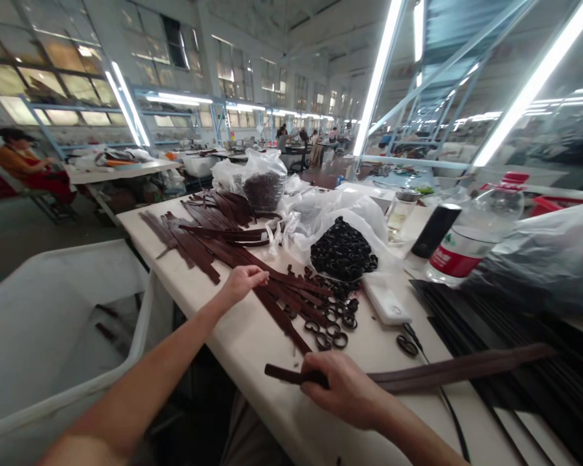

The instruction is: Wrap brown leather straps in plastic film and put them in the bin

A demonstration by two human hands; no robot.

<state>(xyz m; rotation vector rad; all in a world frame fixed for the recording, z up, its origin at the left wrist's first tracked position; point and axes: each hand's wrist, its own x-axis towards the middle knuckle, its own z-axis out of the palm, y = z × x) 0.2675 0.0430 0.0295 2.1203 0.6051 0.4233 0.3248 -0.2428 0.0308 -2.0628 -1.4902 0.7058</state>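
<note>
My right hand [340,387] is closed round a long dark brown strap [461,370], which looks like leather. The strap's narrow end sticks out to the left of my fist, and its wider part stretches right over the table. My left hand [243,285] hovers over a spread of brown strips [218,249], its fingers pinched together. What lies between those fingertips, if anything, is too small to tell. Small dark loops [333,333] lie scattered between my hands. Behind them an open plastic bag [298,243] holds a heap of black loops [342,249].
A white bin [140,330] stands left of the table [194,298]. A white device [386,301] with a cable, a water bottle [459,252], a black cylinder [434,230] and a glass jar [401,213] stand at the right. Black strips [525,369] cover the right side. A person [26,165] sits far left.
</note>
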